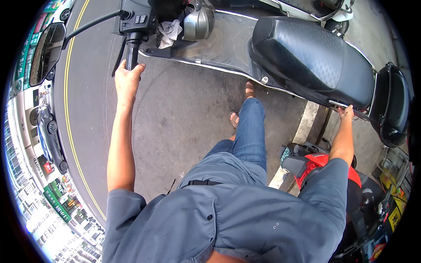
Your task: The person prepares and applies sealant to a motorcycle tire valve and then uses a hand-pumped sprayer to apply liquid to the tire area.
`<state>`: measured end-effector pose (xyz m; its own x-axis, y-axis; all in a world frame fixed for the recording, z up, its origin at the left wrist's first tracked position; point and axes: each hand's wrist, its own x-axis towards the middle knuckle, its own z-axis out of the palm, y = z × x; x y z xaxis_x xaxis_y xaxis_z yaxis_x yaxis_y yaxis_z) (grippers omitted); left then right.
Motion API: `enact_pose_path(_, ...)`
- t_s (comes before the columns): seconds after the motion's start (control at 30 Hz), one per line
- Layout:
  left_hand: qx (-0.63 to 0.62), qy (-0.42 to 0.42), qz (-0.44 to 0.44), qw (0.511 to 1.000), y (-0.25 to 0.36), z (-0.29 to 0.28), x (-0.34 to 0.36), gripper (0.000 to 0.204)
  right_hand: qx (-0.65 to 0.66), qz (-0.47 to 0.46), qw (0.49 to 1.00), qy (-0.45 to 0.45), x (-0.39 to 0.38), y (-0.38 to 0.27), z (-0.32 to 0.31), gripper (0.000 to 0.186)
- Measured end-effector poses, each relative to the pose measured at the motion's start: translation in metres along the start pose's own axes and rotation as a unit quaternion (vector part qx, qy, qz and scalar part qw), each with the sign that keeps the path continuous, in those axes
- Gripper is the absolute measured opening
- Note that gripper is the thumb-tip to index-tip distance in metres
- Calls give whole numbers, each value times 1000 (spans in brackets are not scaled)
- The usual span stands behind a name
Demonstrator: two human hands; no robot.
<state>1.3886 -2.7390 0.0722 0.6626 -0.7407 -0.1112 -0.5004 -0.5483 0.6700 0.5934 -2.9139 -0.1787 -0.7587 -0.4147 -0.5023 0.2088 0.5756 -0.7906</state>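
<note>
A motor scooter stands crosswise before me, its front to my left, with a long black seat and a grey footboard. My left hand is closed round the end of its black handlebar grip, beside the brake lever. At the rear, my right hand grips the grab rail below the back of the seat; some of its fingers are hidden under the rail. A silver helmet and a crumpled grey cloth sit at the front of the footboard.
A mirror sticks out at far left over the road. Behind the seat is a black top box. A red scooter stands close at my right, near a kerb. Another white scooter is parked beyond.
</note>
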Motion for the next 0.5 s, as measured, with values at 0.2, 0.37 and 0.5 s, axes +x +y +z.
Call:
enact_pose_path(0.2, 18, 15, 7, 1000, 3, -6, -2, 23, -24, 1, 998, -52, -6, 2, 3, 44)
enact_pose_path(0.37, 12, 10, 27, 1000, -1, -4, 6, 23, -42, 10, 997, -59, -19, -6, 6, 46)
enact_pose_path(0.5, 10, 8, 17, 1000, 2, 4, 3, 23, -51, 22, 997, -54, -17, -5, -3, 40)
